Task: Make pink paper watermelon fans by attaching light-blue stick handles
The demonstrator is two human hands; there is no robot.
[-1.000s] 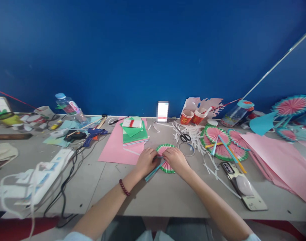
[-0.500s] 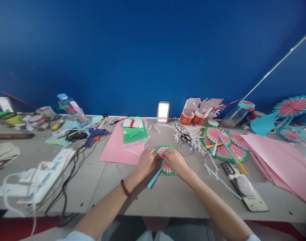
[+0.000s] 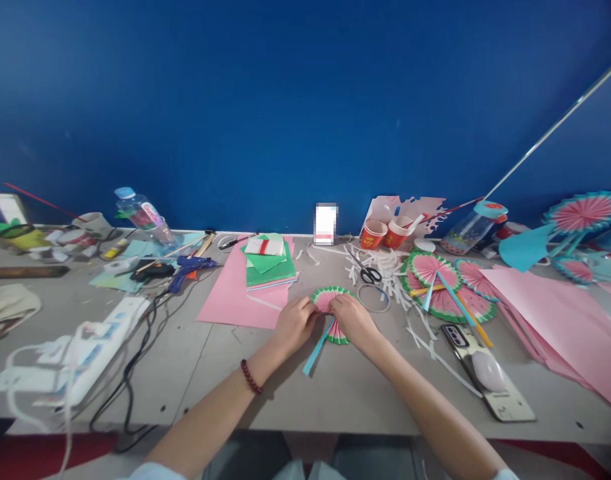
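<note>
Right hand point(image 3: 354, 317) pinches the pleated paper fan point(image 3: 324, 298), left hand point(image 3: 296, 321) curls at its edge (grip hidden); likely light, crushable, best held at the centre.

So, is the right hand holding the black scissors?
No, the black scissors lie on the table, while the right hand is at the pleated pink paper fan.

The fan point(image 3: 330, 297) is between left hand point(image 3: 296, 325) and right hand point(image 3: 354, 321); on the surface point(image 3: 305, 407), glue gun point(image 3: 189, 268) lies left, phone point(image 3: 505, 398) right.
</note>
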